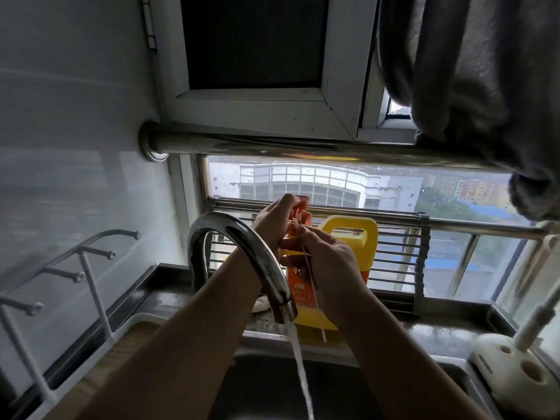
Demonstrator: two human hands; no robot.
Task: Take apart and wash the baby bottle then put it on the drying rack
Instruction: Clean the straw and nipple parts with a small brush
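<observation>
Both hands are raised behind the running faucet (242, 237), in front of the window. My left hand (272, 225) pinches a small orange-pink part (300, 212) between thumb and fingers; what the part is cannot be told. My right hand (328, 259) grips a thin white rod (315, 294), likely a slim cleaning brush. Its upper end meets the small part and its lower end hangs down past my wrist. No bottle body shows in view. A metal-bar drying rack (394, 256) stands along the window sill behind my hands.
Water streams from the spout into the dark sink (266, 389). A yellow and orange detergent jug (356, 237) stands behind my hands. A white hook rack (91, 268) is at left, a white holder with holes (515, 371) at right. A grey towel (472, 71) hangs from a steel bar overhead.
</observation>
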